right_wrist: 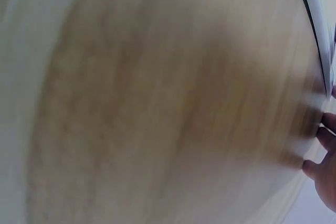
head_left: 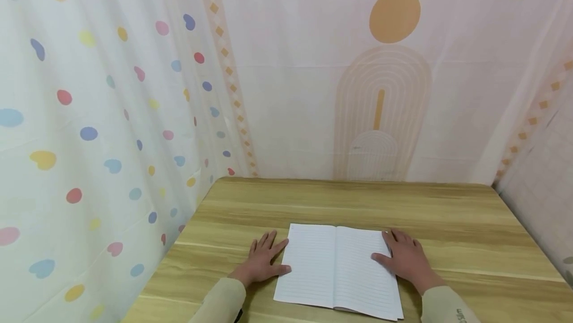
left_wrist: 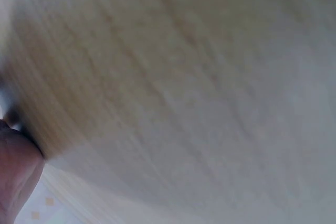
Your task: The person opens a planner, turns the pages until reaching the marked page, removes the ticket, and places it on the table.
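An open notebook (head_left: pixel 309 263) with blank lined pages lies flat, its fold running from top to bottom between the two pages. My left hand (head_left: pixel 261 261) rests on the wood-grain table (head_left: pixel 215 243) at the notebook's left side, fingers spread, with thumb and forefinger reaching its edge. On the other side, my right hand (head_left: pixel 406 258) lies over the notebook's right edge. Its thumb is on the right page and its other fingers extend by the upper right corner. In the right wrist view, the notebook's page edge (right_wrist: pixel 317 24) shows beside the fingertips (right_wrist: pixel 310 169).
A white curtain with coloured dots (head_left: pixel 112 114) hangs along the left side. Behind the table's far edge hangs a pale curtain with an arch pattern (head_left: pixel 286 89). Light sleeves (head_left: pixel 224 298) cover both forearms.
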A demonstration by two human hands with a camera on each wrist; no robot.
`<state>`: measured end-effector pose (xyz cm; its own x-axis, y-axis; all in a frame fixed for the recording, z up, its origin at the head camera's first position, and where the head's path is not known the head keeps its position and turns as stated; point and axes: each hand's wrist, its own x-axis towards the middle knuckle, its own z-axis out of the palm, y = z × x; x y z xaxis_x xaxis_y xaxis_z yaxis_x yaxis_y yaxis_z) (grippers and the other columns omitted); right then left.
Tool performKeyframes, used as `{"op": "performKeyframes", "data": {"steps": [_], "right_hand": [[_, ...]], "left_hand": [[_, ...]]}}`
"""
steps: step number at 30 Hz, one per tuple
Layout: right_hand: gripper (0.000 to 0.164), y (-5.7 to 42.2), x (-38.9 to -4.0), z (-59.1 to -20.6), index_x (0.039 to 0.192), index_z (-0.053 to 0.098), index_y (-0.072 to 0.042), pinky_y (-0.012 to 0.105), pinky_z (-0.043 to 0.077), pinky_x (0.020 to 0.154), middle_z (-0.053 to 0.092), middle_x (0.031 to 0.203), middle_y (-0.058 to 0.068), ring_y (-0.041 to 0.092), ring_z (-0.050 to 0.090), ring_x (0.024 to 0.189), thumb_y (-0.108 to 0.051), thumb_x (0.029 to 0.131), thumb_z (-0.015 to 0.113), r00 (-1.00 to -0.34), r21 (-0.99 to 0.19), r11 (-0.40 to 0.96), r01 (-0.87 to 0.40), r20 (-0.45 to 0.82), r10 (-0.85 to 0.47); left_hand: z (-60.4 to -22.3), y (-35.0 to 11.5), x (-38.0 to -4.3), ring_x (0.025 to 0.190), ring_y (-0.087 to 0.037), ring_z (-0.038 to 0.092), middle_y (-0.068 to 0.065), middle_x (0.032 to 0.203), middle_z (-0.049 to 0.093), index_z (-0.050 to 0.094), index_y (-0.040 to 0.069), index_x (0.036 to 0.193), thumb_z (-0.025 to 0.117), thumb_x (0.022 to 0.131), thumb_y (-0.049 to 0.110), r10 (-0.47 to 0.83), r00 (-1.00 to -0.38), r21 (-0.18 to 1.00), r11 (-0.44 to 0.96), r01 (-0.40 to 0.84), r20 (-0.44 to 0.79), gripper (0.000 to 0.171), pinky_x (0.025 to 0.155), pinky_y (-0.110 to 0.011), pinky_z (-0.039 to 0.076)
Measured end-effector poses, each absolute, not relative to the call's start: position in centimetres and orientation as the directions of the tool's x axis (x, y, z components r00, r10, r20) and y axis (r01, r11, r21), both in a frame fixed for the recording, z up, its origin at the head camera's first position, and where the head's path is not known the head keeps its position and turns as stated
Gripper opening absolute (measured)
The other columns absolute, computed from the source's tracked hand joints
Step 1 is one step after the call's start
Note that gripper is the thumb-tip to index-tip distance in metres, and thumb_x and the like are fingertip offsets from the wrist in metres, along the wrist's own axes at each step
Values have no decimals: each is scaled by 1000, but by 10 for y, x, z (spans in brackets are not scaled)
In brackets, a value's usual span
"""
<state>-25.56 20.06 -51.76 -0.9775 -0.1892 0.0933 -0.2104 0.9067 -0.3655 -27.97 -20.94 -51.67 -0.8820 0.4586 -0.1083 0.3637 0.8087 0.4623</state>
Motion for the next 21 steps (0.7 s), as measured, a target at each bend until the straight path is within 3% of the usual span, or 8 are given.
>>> {"op": "performKeyframes", "data": {"steps": [21], "right_hand": [[83,203,-256,-516,142,49,5,69,28,103,40,144,35,52,37,133,-58,89,64,-977,-376,902,-212,93,-191]], "left_hand": [[-517,-209,-280,148,-46,3,-25,162,10,36,14,155,62,92,58,458,-883,464,807,364,-102,81,112,-68,0]]}}
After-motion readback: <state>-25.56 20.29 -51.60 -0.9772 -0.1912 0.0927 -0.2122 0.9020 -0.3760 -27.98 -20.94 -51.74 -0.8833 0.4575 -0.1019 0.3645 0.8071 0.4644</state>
